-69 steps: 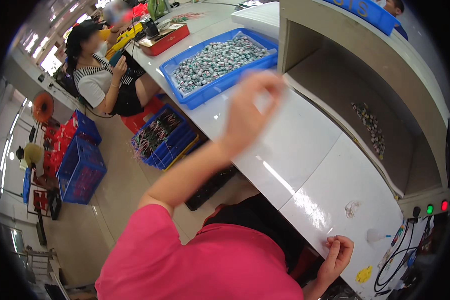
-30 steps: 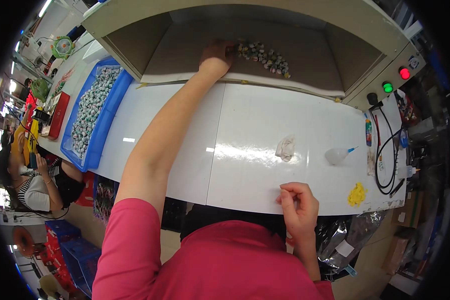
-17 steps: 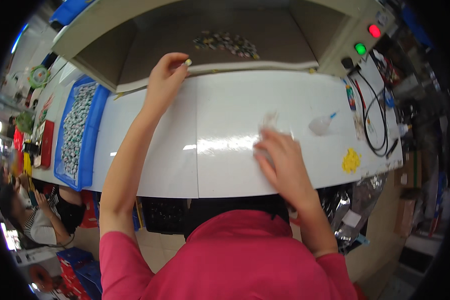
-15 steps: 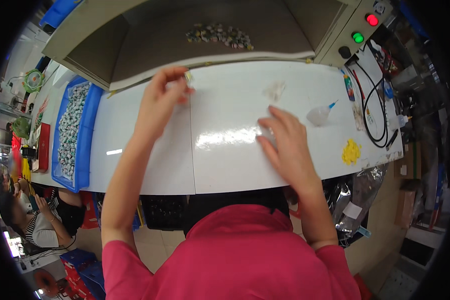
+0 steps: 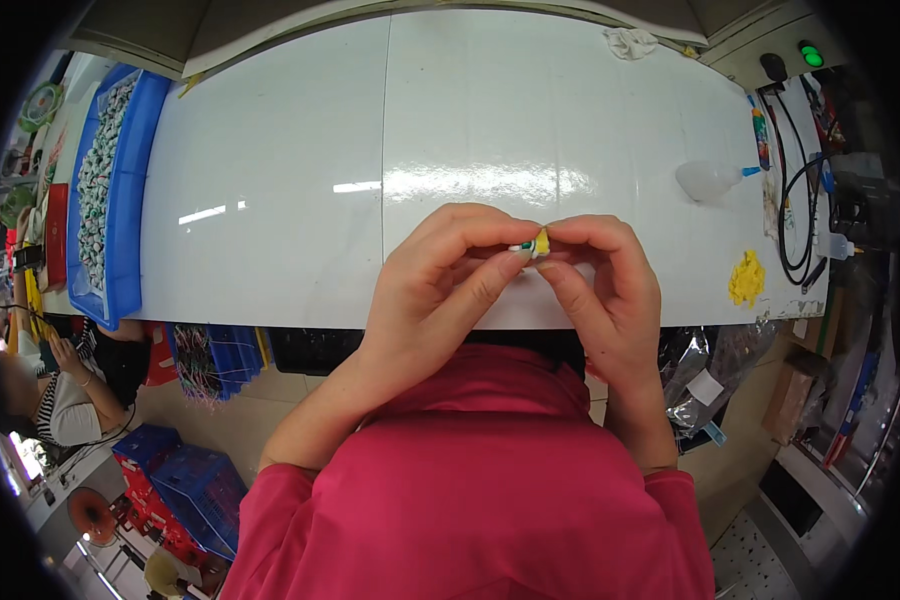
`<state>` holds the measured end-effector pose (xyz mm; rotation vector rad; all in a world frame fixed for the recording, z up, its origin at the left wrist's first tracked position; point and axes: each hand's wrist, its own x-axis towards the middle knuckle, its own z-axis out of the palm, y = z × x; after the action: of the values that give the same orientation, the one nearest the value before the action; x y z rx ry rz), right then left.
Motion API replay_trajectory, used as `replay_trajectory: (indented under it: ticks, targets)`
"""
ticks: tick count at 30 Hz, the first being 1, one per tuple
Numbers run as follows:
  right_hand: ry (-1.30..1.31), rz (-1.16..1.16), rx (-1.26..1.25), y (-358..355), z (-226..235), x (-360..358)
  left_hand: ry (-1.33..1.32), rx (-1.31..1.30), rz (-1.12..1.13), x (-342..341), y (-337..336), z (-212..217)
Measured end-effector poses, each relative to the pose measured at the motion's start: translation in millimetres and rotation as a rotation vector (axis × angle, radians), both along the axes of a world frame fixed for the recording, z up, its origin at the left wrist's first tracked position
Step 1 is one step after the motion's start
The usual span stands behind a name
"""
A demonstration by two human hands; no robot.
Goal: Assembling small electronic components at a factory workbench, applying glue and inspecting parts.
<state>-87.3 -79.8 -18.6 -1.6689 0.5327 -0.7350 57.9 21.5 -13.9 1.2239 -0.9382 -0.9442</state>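
My left hand [image 5: 435, 285] and my right hand [image 5: 610, 290] meet over the near edge of the white table. Between their fingertips they pinch one small white-and-green part [image 5: 530, 245] with yellow on its right end. The left thumb and forefinger close on its white-and-green end. At the yellow end, the right thumb and forefinger are pressed close. Fingertips cover much of the part, so its exact kind cannot be made out.
A blue bin [image 5: 135, 210] of small white-and-green parts stands at the left. To the right are a clear squeeze bottle [image 5: 705, 181], a yellow pile [image 5: 746, 278] and black cables [image 5: 792, 240]. A crumpled white cloth [image 5: 630, 42] lies at the back. Another person [image 5: 75, 395] sits far left.
My left hand has come back from the cabinet's front edge with a small part. My right hand, open before, now pinches that part too. The whole view has shifted nearer to me.
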Motion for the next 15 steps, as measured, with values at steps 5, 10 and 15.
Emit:
replay_trajectory:
  ticks: [5,10,15]
  targets:
    - [-0.023,-0.015,-0.049,3.1,-0.9,1.9,0.223,0.077,0.018,-4.9,1.4,5.1]
    - [-0.022,-0.052,-0.056,1.9,-2.7,3.7,0.142,0.027,-0.023,-2.5,-3.6,1.8]
    - [0.017,-0.081,-0.085,3.1,1.6,5.6,0.158,0.061,0.002,-3.5,-3.7,3.6]
